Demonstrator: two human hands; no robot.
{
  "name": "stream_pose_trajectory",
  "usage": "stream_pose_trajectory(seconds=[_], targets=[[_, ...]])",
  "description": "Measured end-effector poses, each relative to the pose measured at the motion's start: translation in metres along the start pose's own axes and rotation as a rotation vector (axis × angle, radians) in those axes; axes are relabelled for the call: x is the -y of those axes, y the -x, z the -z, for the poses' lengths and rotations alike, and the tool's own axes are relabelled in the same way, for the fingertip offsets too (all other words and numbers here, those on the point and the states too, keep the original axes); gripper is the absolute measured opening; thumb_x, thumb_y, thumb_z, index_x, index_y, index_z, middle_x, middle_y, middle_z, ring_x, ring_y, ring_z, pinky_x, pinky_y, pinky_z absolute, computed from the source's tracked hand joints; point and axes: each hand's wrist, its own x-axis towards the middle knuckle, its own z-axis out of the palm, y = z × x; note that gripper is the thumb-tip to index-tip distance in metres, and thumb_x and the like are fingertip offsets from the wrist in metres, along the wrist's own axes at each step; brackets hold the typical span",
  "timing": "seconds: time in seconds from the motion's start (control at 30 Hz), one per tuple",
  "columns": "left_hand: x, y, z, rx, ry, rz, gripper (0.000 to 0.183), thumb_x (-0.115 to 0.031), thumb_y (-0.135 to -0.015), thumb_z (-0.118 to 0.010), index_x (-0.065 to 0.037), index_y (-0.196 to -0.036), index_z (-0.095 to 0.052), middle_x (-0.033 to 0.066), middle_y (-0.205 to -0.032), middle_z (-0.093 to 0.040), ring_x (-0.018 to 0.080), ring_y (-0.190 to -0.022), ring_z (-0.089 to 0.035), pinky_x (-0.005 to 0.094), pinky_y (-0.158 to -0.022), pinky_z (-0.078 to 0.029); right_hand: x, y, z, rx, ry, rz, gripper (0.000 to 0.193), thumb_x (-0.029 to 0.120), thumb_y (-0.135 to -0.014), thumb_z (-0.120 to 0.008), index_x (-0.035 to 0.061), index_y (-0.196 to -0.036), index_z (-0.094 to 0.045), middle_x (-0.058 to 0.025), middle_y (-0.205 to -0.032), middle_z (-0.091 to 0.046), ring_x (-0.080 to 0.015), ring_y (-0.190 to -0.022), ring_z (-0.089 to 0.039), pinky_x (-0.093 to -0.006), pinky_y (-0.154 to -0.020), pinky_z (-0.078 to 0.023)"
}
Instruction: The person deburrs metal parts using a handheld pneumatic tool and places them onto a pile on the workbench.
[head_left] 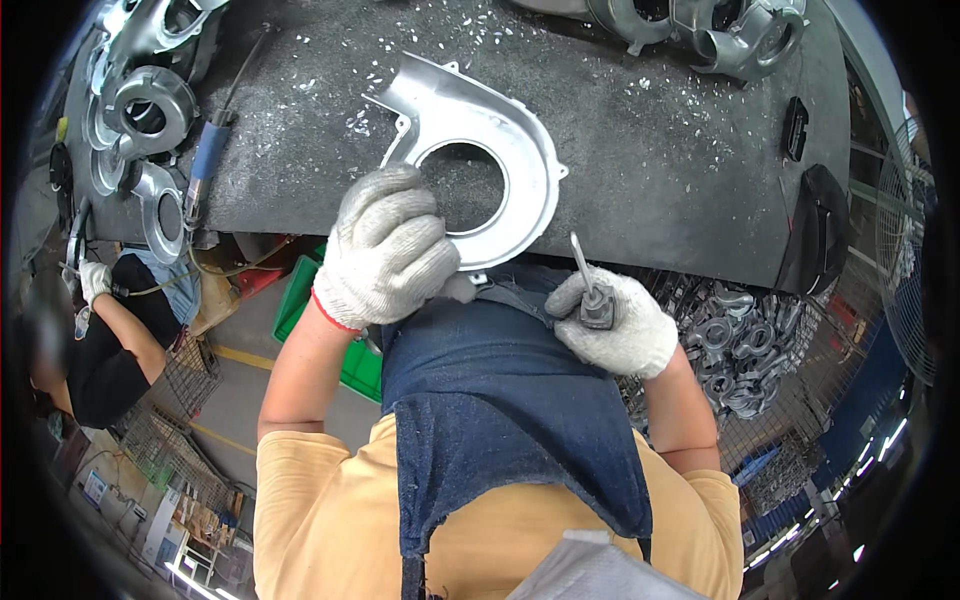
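My left hand (390, 245), in a white knitted glove, is closed on the lower left edge of a silvery metal blower housing (530, 165). This snail-shaped casting has a large round hole, and its open outlet points to the upper left. It rests at the near edge of the dark workbench (660, 170). In my gloved right hand (625, 325) is a hand tool (584, 265) with a slim metal blade and a dark, blocky handle. Its blade points up, apart from the housing. My left fingers cover part of the housing's rim.
More metal housings (155, 110) are piled at the bench's left, beside a blue-handled air tool (208, 160). Others (750, 40) lie at the far right. Metal chips dot the bench. A black case (815, 230) sits right, above a wire basket of castings (745, 345). A co-worker's gloved hand (95, 282) shows left.
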Motion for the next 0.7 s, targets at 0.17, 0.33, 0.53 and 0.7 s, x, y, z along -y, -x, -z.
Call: stream_pose_trajectory(seconds=[0.17, 0.33, 0.53, 0.7], targets=[[-0.004, 0.002, 0.016, -0.153, 0.178, 0.122, 0.045, -0.044, -0.058, -0.091, -0.018, -0.092, -0.077, 0.0052, -0.101, -0.07, 0.0319, -0.098, -0.07, 0.0507, -0.087, -0.057, 0.029, 0.002, -0.019, -0.256, 0.338, 0.325, 0.028, 0.01, -0.093, -0.081, 0.0096, -0.119, -0.07, -0.0147, -0.106, -0.08, -0.0373, -0.093, -0.081, -0.0436, -0.082, -0.066], [-0.008, -0.016, 0.035, -0.138, 0.242, 0.214, 0.055, -0.039, -0.054, -0.098, -0.018, -0.102, -0.079, 0.0042, -0.093, -0.072, 0.0331, -0.083, -0.071, 0.0487, -0.079, -0.055, 0.05, -0.01, -0.023, -0.418, 0.525, 0.361, 0.027, 0.014, -0.096, -0.079, 0.0111, -0.121, -0.069, -0.0153, -0.092, -0.079, -0.0399, -0.082, -0.079, -0.0468, -0.071, -0.064], [-0.011, -0.036, 0.052, 0.062, 0.212, 0.164, 0.058, -0.059, -0.053, -0.096, -0.018, -0.088, -0.073, 0.002, -0.081, -0.066, 0.0286, -0.078, -0.069, 0.0453, -0.076, -0.053, 0.068, -0.007, 0.006, -0.046, 0.593, 0.016, 0.024, 0.018, -0.093, -0.079, 0.0095, -0.114, -0.073, -0.0175, -0.098, -0.08, -0.042, -0.091, -0.079, -0.0482, -0.078, -0.064], [-0.018, -0.042, 0.046, 0.193, 0.013, -0.032, 0.066, -0.073, -0.046, -0.089, -0.022, -0.085, -0.076, -0.0009, -0.082, -0.065, 0.0261, -0.085, -0.07, 0.0473, -0.088, -0.054, 0.051, -0.027, 0.035, 0.606, 0.382, -0.055, 0.034, 0.022, -0.092, -0.075, 0.0095, -0.123, -0.074, -0.0185, -0.106, -0.08, -0.0367, -0.105, -0.078, -0.0453, -0.088, -0.062]])
